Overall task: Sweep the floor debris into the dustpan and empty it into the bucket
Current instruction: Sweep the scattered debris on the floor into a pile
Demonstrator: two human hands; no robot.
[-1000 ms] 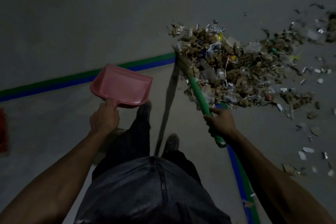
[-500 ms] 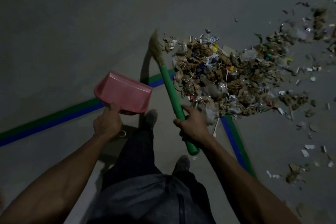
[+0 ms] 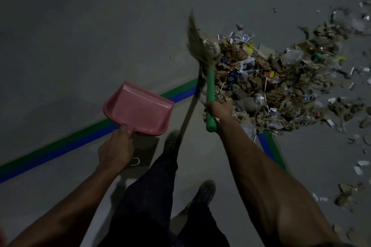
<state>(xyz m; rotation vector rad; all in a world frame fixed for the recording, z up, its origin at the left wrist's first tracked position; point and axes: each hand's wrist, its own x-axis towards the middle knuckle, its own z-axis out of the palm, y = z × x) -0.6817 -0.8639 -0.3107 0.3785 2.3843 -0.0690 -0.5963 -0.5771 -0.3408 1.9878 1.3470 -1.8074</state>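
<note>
The right hand [image 3: 217,109] grips the green handle of a broom [image 3: 209,94], low on the shaft near its end; above the hand the straw bristles fan upward, blurred, brushing the left edge of a debris pile [image 3: 267,84] of brown scraps, paper and plastic; the pile spreads rightward from that hand, with loose bits scattered farther right on the grey floor [image 3: 80,26]; the left hand [image 3: 116,150] holds the short handle of a pink dustpan [image 3: 138,108], its empty tray tilted above the floor, left of the broom and apart from it; green and blue tape lines [image 3: 60,148] run under both hands; dark trousers and shoes show below them.
</note>
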